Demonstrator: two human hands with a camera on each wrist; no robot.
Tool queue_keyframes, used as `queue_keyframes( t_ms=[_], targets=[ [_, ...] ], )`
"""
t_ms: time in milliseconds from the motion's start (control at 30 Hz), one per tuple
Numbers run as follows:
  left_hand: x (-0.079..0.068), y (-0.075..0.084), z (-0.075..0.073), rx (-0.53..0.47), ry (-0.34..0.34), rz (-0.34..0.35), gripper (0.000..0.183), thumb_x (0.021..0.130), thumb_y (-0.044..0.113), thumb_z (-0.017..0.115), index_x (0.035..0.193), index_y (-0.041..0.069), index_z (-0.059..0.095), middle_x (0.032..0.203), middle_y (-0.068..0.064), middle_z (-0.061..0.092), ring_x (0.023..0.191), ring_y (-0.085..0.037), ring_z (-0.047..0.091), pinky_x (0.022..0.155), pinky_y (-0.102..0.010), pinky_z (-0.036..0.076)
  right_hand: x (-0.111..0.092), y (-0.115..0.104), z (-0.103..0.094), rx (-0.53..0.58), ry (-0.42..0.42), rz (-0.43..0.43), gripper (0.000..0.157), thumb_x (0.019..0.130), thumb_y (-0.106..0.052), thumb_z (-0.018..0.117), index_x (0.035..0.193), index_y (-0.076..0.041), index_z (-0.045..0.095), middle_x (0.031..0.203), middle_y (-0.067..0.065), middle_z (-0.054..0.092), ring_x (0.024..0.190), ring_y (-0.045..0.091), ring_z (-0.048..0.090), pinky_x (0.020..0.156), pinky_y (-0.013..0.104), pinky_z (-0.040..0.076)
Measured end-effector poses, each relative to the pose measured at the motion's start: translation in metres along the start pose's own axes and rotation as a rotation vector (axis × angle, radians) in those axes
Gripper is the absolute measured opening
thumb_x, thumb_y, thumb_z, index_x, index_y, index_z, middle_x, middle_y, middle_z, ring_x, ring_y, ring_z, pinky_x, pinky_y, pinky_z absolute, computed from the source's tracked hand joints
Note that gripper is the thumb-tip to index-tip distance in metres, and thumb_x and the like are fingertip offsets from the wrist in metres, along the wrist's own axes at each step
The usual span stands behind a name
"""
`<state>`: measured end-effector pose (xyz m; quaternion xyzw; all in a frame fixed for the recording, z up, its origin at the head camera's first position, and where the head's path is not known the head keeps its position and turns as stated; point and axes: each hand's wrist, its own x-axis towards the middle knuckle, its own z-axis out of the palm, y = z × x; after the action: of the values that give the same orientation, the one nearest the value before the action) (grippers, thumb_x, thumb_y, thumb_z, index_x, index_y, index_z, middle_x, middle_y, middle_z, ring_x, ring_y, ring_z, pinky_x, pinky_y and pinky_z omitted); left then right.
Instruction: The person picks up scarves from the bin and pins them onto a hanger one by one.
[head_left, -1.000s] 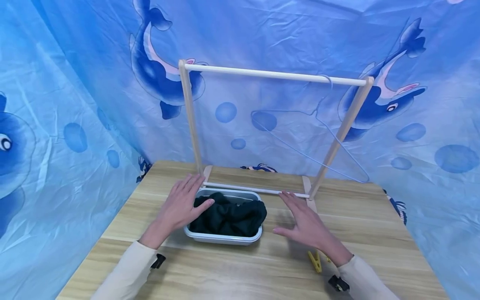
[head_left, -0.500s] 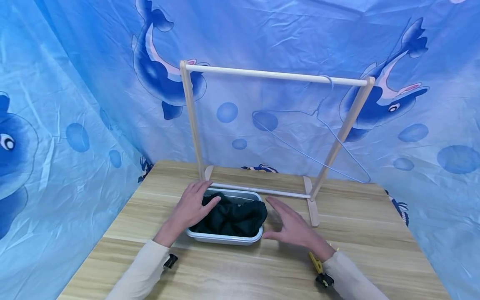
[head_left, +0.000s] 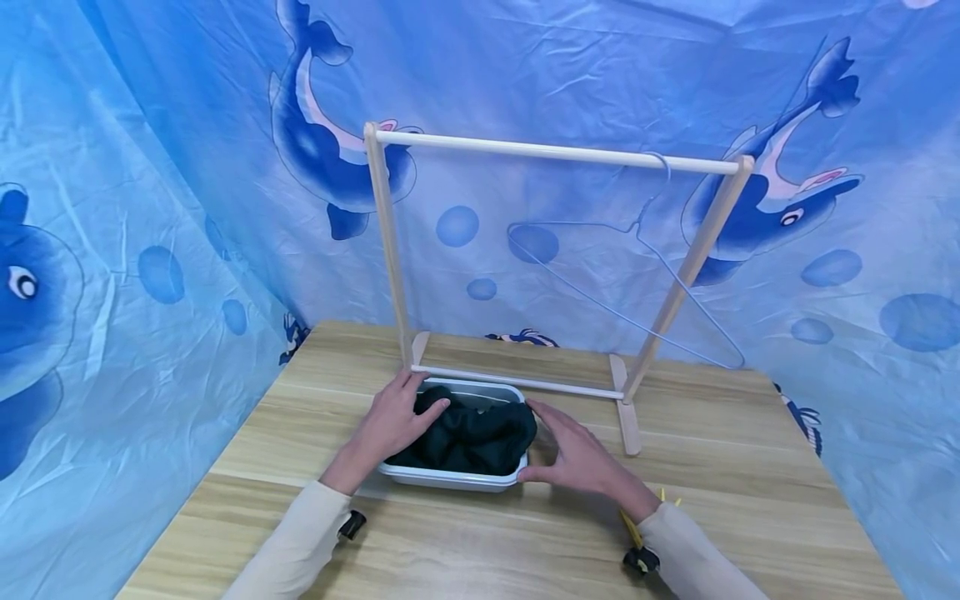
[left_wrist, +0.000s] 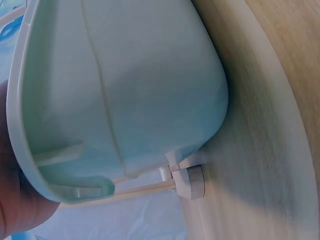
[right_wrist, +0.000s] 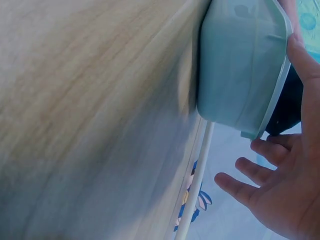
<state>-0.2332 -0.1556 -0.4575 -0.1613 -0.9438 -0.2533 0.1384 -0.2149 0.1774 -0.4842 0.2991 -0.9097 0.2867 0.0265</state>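
Note:
A pale blue-grey plastic tub (head_left: 450, 481) stands on the wooden table, holding bunched dark green, almost black cloth (head_left: 465, 437). My left hand (head_left: 393, 423) lies over the tub's left side, its fingertips at the far left corner and its thumb above the cloth. In the left wrist view, part of that hand shows behind the rim (left_wrist: 17, 125). At the right end is my right hand (head_left: 577, 454), thumb and index finger spread along the rim. The right wrist view shows its other fingers (right_wrist: 235, 190) loosely extended beyond the tub, gripping nothing.
Behind the tub stands a wooden rack with a white top bar (head_left: 525, 150). A light blue wire hanger (head_left: 592, 310) hangs from the bar's right part. Yellow clothespins (head_left: 630, 527) lie beside my right wrist, partly hidden. A blue dolphin-print curtain (head_left: 480, 67) encloses the table (head_left: 480, 550).
Both hands have moved inward to the tub: the left to the right along its left side, the right leftward to its right rim. The tub and cloth stay in place.

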Motion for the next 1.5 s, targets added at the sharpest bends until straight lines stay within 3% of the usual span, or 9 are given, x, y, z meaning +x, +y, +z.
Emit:
queue_keyframes(
  t_ms=[333,500,833,1033,1167,1333,1500],
  targets=[
    [0.001,0.002,0.003,0.015,0.012,0.004,0.053,0.096,0.043,0.070,0.124,-0.002,0.066,0.115,-0.018,0.068,0.102,-0.031,0.066,0.089,-0.049,0.055,0.000,0.002,0.004,0.034,-0.032,0.053,0.111,0.076,-0.071,0.077,0.162,-0.022,0.029,0.162,0.008,0.038,0.147,0.032,0.039,0.112,0.058,0.039],
    [0.002,0.004,0.003,0.010,0.014,-0.006,0.050,0.095,0.041,0.072,0.119,-0.002,0.068,0.110,-0.016,0.070,0.096,-0.029,0.068,0.085,-0.047,0.056,0.000,0.003,0.003,0.043,-0.024,0.048,0.110,0.076,-0.069,0.078,0.162,-0.021,0.029,0.162,0.010,0.038,0.146,0.033,0.040,0.112,0.059,0.039],
    [0.005,0.006,0.003,0.021,-0.066,-0.078,0.049,0.094,0.043,0.071,0.117,0.000,0.071,0.088,-0.008,0.072,0.080,-0.022,0.067,0.076,-0.042,0.055,-0.001,0.004,0.004,0.041,-0.029,0.050,0.110,0.077,-0.069,0.077,0.162,-0.019,0.029,0.162,0.011,0.038,0.146,0.033,0.039,0.112,0.058,0.039],
    [0.007,0.009,0.005,0.002,-0.100,-0.136,0.049,0.093,0.042,0.073,0.116,-0.001,0.070,0.095,-0.013,0.073,0.086,-0.025,0.069,0.079,-0.044,0.056,-0.001,0.005,0.004,0.044,-0.029,0.043,0.109,0.078,-0.068,0.077,0.162,-0.020,0.029,0.162,0.012,0.038,0.146,0.034,0.040,0.111,0.059,0.039],
    [0.009,0.011,0.006,0.004,-0.086,-0.157,0.040,0.092,0.039,0.073,0.100,0.001,0.070,0.090,-0.012,0.070,0.083,-0.026,0.066,0.077,-0.044,0.055,0.000,0.005,0.004,0.040,-0.029,0.046,0.110,0.077,-0.070,0.077,0.163,-0.022,0.028,0.162,0.013,0.038,0.146,0.033,0.039,0.112,0.059,0.038],
    [0.010,0.012,0.008,0.001,-0.073,-0.192,0.043,0.093,0.042,0.072,0.072,0.007,0.058,0.066,-0.006,0.053,0.063,-0.021,0.052,0.059,-0.036,0.043,0.001,0.004,0.005,0.045,-0.030,0.047,0.109,0.077,-0.070,0.077,0.163,-0.024,0.028,0.162,0.010,0.038,0.147,0.032,0.039,0.113,0.058,0.038],
    [0.009,0.011,0.011,-0.005,-0.082,-0.206,0.041,0.092,0.040,0.074,0.072,0.008,0.057,0.068,-0.005,0.051,0.063,-0.020,0.050,0.058,-0.034,0.039,0.002,0.005,0.006,0.055,-0.038,0.050,0.109,0.077,-0.070,0.077,0.163,-0.025,0.028,0.163,0.006,0.036,0.148,0.030,0.038,0.113,0.058,0.037]
  ],
)
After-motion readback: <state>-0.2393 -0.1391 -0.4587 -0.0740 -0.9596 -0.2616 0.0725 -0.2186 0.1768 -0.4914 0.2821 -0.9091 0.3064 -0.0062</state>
